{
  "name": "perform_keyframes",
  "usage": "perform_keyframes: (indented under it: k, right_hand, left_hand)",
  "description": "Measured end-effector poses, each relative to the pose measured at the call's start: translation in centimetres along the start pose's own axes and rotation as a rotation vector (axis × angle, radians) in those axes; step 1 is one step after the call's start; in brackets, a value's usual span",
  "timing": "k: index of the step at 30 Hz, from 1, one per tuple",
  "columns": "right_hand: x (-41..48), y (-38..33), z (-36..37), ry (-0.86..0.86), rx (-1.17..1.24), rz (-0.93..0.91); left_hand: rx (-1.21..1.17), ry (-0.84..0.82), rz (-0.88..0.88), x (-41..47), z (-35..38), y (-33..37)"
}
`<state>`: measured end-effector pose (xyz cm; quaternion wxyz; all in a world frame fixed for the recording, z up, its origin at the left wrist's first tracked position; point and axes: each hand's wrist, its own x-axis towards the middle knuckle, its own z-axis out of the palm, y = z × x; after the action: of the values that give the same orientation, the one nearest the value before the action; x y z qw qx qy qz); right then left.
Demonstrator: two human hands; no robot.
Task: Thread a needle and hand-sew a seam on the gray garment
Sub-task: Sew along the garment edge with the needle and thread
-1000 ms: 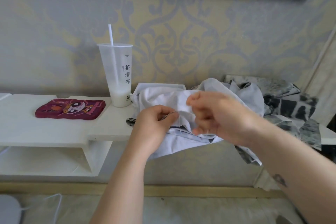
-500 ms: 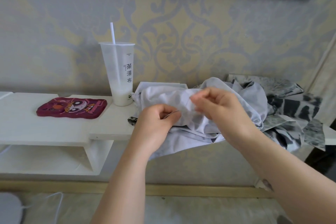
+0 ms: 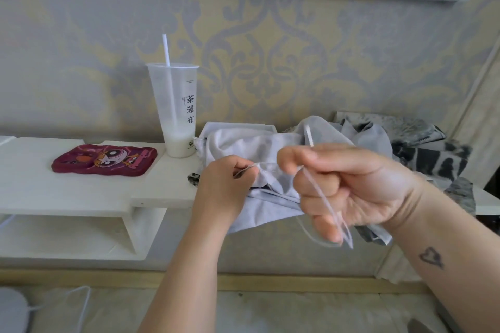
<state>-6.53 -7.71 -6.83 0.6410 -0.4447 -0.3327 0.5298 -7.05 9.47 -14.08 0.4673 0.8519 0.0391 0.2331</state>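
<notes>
The gray garment lies bunched on the white shelf and hangs over its front edge. My left hand pinches a fold of the garment at the seam. My right hand is raised in front of the cloth, fingers curled, holding a white thread that runs from the seam across my palm and loops below my fingers. The needle itself is too small to make out.
A tall plastic cup with a straw stands behind the garment's left end. A maroon cartoon phone case lies further left on the shelf. A black-and-white patterned cloth is heaped at the right. Patterned wall behind.
My right hand has pulled away from the seam toward me and to the right, drawing the thread out. My left hand stays pinching the garment.
</notes>
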Motion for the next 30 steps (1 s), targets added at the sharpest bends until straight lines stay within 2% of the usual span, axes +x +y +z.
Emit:
perform_keyframes:
  k: [4, 5, 7, 17, 21, 24, 27, 30]
  right_hand:
    - [0.6, 0.8, -0.8, 0.683, -0.643, 0.098]
    - [1.0, 1.2, -1.0, 0.797, -0.76, 0.087]
    - [1.8, 1.8, -1.4, 0.915, -0.879, 0.046]
    - [3.4, 2.1, -2.6, 1.004, -1.137, -0.054]
    - [3.1, 1.5, -1.6, 0.84, -1.019, -0.105]
    - [2.5, 1.1, -0.9, 0.747, -0.963, -0.076]
    - [2.2, 0.9, -1.1, 0.796, -0.953, -0.047]
    - [1.8, 0.9, -2.4, 0.931, -1.021, -0.038]
  left_hand:
    - [-0.131, 0.02, -0.02, 0.0, 0.1, -0.2]
    - [-0.138, 0.016, -0.02, 0.0, 0.0, -0.2]
    - [-0.158, 0.005, -0.018, 0.0, 0.0, -0.2]
    - [-0.188, -0.023, -0.009, -0.2, -0.1, 0.2]
    - [-0.213, -0.042, -0.013, -0.1, -0.1, 0.1]
    - [-0.238, -0.042, -0.012, 0.0, -0.1, 0.1]
    - [-0.227, -0.032, -0.016, 0.0, -0.1, 0.0]
    - [-0.227, -0.008, 0.007, 0.0, -0.4, -0.1]
